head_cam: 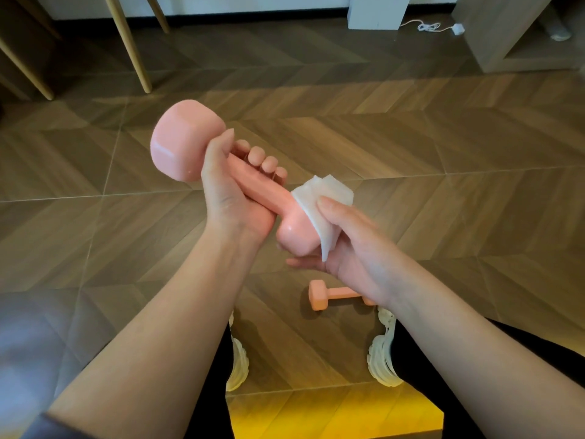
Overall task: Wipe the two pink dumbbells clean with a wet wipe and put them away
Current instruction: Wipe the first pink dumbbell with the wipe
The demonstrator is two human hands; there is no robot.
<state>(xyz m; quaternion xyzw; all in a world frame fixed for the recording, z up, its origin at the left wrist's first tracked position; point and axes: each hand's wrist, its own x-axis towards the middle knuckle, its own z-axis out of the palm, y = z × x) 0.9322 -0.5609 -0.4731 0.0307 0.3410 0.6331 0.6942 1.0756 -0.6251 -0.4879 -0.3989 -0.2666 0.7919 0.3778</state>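
— What lies nearest, below the held dumbbell?
— A yellow-lit surface at the bottom edge, then 2 white shoes on the wooden floor, set apart left and right.

— And the second dumbbell?
— It lies flat on the floor, below the held dumbbell and between the shoes. Its right end is hidden behind the right wrist.

— The hands?
— The left hand is wrapped round the held dumbbell's handle, thumb up against the far head, with 4 fingertips showing over the handle. The right hand cups the near head from the right and beneath. Its thumb pins a folded white wet wipe onto that head, and its fingers curl under.

— How does the held dumbbell sit?
— In the air and tilted: far head up and left, near head down and right.

— Beyond it?
— Up and left of the held dumbbell stand slanted pale wooden legs. Up and right of it a white cable lies on the floor beside a light wood cabinet.
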